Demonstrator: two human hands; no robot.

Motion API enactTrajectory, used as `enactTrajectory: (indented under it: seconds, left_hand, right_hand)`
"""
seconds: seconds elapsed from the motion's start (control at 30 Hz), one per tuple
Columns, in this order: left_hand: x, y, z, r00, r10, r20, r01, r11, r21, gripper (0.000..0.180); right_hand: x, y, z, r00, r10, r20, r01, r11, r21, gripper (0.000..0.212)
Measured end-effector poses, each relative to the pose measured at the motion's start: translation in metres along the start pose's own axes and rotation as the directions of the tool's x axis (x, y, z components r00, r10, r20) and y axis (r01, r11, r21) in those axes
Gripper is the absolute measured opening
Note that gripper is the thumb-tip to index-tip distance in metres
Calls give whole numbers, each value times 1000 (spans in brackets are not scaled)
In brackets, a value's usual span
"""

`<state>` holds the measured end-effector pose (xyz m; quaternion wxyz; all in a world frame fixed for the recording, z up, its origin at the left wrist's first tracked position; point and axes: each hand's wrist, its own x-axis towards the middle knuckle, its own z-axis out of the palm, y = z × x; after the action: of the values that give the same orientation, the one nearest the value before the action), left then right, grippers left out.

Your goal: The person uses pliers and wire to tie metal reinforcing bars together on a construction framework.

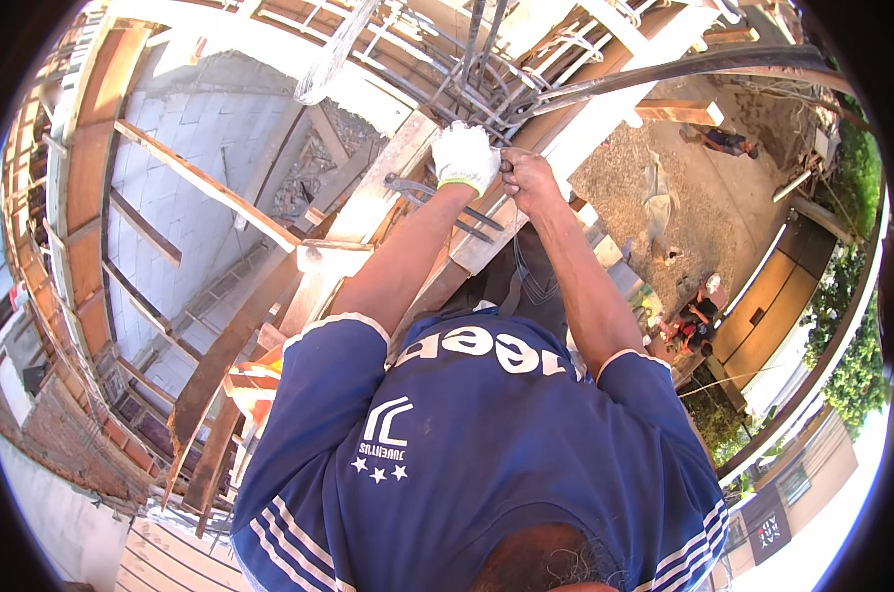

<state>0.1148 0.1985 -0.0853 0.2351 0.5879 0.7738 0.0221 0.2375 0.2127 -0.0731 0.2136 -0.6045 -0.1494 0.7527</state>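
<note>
My left hand (464, 158), in a white knit glove with a green cuff edge, is closed against a bundle of steel reinforcing bars (486, 94) at the top of a timber form. What its fingers hold is hidden. Close beside it, my bare right hand (529, 181) is closed in a pinch on thin wire, and loose strands of wire (534, 284) hang below it. Under my left wrist lies a pair of pincers (477, 229), its head to the left and its two handles to the right, resting across the wooden boards.
A long dark bar (684, 67) runs off to the upper right. Wooden beams (205, 183) cross an opening at left above a grey block wall (210, 128). Far below at right, people (694, 321) are on the dirt ground (615, 163), beside brown panels (763, 301).
</note>
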Motion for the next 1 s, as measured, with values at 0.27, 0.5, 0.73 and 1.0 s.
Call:
enactTrajectory:
  seconds: [0.27, 0.5, 0.73, 1.0]
  left_hand:
    - [-4, -20, 74, 975, -220, 14, 170, 706, -687, 20]
    - [25, -59, 142, 970, -36, 240, 218, 561, -799, 13]
    - [5, -19, 44, 768, -220, 602, 601, -76, -795, 10]
    - [-2, -32, 54, 634, -153, 758, 561, -584, -587, 18]
  right_hand:
    - [-44, -6, 5, 998, -11, -56, 3, 990, -139, 16]
    - [-56, -19, 7, 999, -26, -18, 23, 986, -164, 19]
    - [-57, -5, 7, 992, -109, -62, 86, 952, -294, 23]
    - [-58, -6, -14, 992, -94, -85, 73, 973, -217, 25]
